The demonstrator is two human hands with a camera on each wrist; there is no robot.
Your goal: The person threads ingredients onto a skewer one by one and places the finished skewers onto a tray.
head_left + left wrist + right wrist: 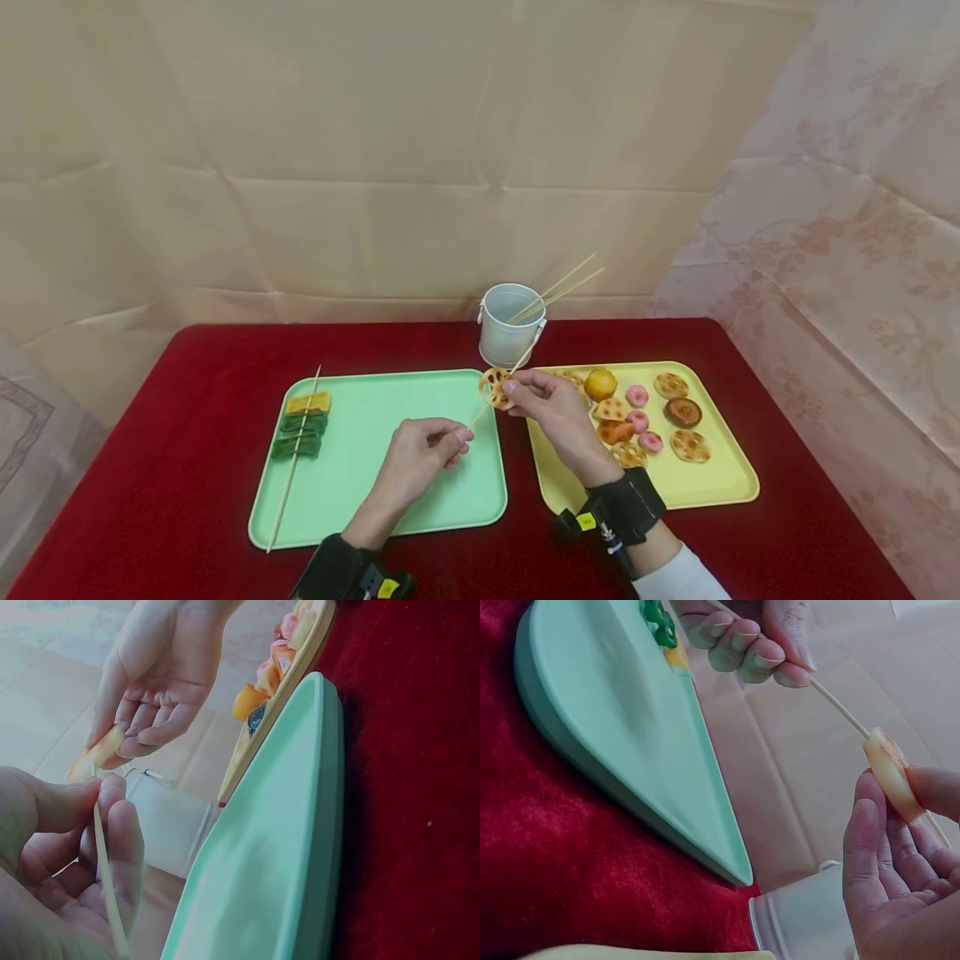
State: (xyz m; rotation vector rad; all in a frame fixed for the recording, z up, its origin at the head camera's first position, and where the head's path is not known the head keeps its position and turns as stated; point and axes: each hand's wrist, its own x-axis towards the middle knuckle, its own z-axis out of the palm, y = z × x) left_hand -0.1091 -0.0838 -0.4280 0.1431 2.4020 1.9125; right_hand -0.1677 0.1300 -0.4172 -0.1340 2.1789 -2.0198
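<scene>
Over the right end of the green tray (382, 400), my left hand (420, 457) pinches a thin wooden skewer (840, 709) between thumb and fingers. A lotus root slice (495, 388) is on that skewer, the stick coming out on both sides of it in the right wrist view. My right hand (558, 417) pinches the slice by its edge, between the two trays. On the green tray's left side lies another skewer (282, 504), threaded with folded green pieces (297, 446) and a yellow piece (308, 403).
A yellow tray (720, 487) on the right holds lotus root slices (690, 446), pink rings (637, 396), a brown mushroom cap (683, 412) and a yellow ball (600, 384). Behind the hands stands a white bucket (504, 342) with several loose skewers (570, 287). Red cloth (187, 417) covers the table.
</scene>
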